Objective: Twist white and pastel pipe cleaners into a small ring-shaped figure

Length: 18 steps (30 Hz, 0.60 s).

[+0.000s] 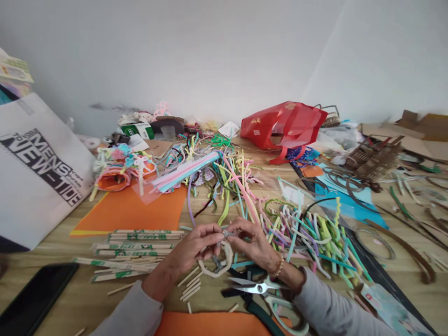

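My left hand (198, 242) and right hand (255, 245) pinch a cream-and-grey fuzzy loop (229, 255), near centre. Pale-handled steel scissors (258, 288) crowd me near right; paper-wrapped wooden sticks (136, 247) lie left, multicoloured fuzzy stems (317, 233) right.

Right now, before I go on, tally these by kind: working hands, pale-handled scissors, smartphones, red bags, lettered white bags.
Hands: 2 (left hand, right hand)
Pale-handled scissors: 1
Smartphone: 1
Red bag: 1
Lettered white bag: 1
Total: 6
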{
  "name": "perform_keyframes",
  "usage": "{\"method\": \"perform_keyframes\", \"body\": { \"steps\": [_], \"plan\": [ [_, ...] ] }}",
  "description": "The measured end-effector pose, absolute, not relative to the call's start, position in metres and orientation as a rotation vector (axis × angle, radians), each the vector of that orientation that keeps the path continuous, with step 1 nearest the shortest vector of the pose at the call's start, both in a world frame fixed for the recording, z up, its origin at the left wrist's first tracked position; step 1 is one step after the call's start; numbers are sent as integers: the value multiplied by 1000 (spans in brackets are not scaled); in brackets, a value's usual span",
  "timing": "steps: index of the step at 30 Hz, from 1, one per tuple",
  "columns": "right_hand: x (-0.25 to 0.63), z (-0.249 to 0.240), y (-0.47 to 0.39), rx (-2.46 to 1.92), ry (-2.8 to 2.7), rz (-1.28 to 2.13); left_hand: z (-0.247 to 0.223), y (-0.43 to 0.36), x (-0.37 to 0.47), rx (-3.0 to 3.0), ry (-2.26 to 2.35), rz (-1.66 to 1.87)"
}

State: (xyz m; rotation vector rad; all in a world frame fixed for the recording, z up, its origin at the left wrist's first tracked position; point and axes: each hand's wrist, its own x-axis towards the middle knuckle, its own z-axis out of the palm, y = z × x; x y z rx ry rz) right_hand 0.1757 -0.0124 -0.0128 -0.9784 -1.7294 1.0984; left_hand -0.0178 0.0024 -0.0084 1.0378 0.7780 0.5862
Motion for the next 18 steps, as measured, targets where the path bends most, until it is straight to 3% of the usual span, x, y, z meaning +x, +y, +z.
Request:
{"method": "perform_keyframes", "body": {
  "steps": [9, 18],
  "plan": [
    [177, -14, -12, -930, -1771, 1072, -8, 2, -17, 1004, 783, 602],
    [179, -31, 1, -885, -1341, 1384, -10, 4, -18, 1001, 753, 649]
  ]
}}
